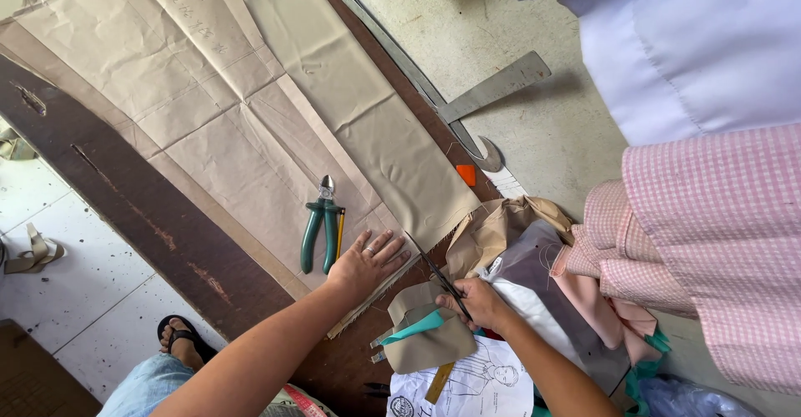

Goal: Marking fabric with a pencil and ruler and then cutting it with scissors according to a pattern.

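You've got green-handled pliers (pixel 320 232) lying on the paper pattern (pixel 179 92) near the bench's (pixel 125 208) front edge. A metal curved ruler (pixel 492 90) and an orange chalk piece (pixel 466 174) sit further back. Pink checked fabric (pixel 709 242) hangs at the right.

Dark scissors (pixel 435 273) tilted at frayed edge of flat beige cloth (pixel 367 125)

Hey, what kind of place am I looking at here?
Probably a tailoring workshop: beige fabric under a paper pattern, scissors in the right hand, a metal ruler nearby.
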